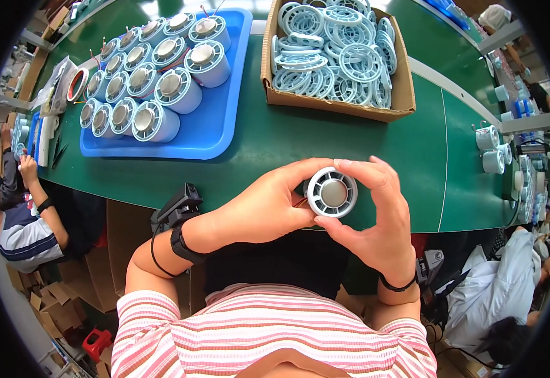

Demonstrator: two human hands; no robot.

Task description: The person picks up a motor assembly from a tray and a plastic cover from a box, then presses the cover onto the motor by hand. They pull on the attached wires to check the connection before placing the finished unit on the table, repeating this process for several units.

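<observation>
Between my two hands, just above the near edge of the green table, is a round motor housing [334, 193] with a light ring, spokes and a metal disc in its middle. My left hand [281, 196] grips its left side, where a bit of reddish wire shows by the fingers. My right hand [376, 205] closes on its right side, thumb at the lower rim and fingertips at the upper rim. Both hands are closed on this one piece. Its back is hidden.
At the left, a blue tray [215, 146] bears several similar light-blue housings with wires. A cardboard box [341, 112] of loose ring covers [358, 63] stands at the back middle. More housings [493, 160] stand at the right. Other people sit at both sides.
</observation>
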